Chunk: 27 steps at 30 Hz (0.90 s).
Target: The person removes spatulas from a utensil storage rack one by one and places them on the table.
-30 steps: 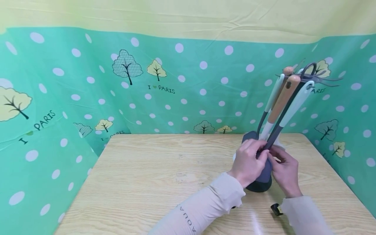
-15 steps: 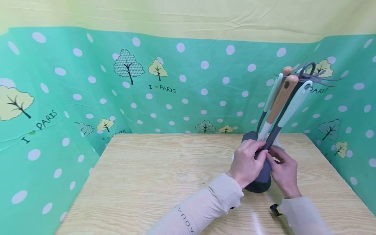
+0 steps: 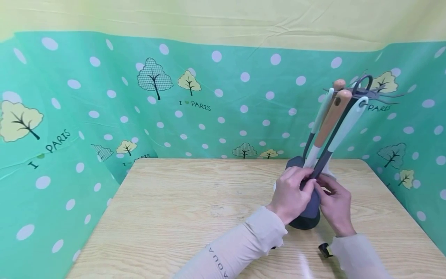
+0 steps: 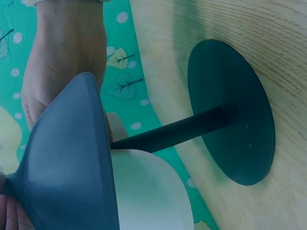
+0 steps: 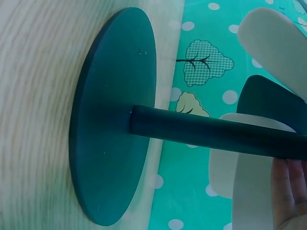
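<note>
A dark utensil stand with a round base (image 3: 304, 223), a thin pole (image 4: 177, 132) and a spoked top ring (image 3: 366, 93) stands at the table's right, tilted in the head view. Several utensils hang from it. Nearest is a dark-headed spatula (image 4: 72, 163) with a mint handle (image 3: 348, 124). My left hand (image 3: 290, 193) pinches the spatula's neck. My right hand (image 3: 337, 203) is close on the other side, its fingers (image 5: 288, 187) at the pole; its fingertips are partly hidden behind the spatula.
A wooden-handled utensil (image 3: 332, 120) and another mint handle (image 3: 323, 110) hang beside the spatula. White utensil heads (image 5: 254, 187) hang behind the pole. The wooden table (image 3: 195, 209) meets a green dotted cloth (image 3: 216, 120) at its back and sides.
The stand, the utensils and both hands have shifted very slightly left together. Both hands keep the same hold.
</note>
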{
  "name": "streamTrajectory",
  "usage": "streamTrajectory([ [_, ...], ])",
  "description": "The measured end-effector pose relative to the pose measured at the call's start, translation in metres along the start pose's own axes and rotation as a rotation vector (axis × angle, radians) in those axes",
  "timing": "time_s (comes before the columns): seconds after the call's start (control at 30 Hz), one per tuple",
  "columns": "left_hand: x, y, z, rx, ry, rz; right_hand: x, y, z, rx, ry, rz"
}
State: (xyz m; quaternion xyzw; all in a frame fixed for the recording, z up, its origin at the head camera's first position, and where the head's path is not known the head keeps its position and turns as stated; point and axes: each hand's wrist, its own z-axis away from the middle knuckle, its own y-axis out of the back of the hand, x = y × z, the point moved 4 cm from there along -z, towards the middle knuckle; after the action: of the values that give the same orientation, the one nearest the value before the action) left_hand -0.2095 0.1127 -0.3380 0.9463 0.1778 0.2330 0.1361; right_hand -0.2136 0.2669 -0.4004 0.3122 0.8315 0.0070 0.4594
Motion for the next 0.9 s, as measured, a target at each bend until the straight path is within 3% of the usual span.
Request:
streamTrajectory([
  [0.23,-0.001,0.003,0.0,-0.003,-0.025,-0.051,-0.002,-0.003,0.001,-0.005,0.0,0.007],
  [0.57,-0.002,0.008,0.002,0.01,-0.031,-0.056,-0.001,-0.007,0.003,0.009,-0.002,-0.003],
  [0.9,-0.003,0.011,0.004,0.008,0.003,-0.008,-0.003,-0.01,0.005,0.016,0.009,-0.023],
])
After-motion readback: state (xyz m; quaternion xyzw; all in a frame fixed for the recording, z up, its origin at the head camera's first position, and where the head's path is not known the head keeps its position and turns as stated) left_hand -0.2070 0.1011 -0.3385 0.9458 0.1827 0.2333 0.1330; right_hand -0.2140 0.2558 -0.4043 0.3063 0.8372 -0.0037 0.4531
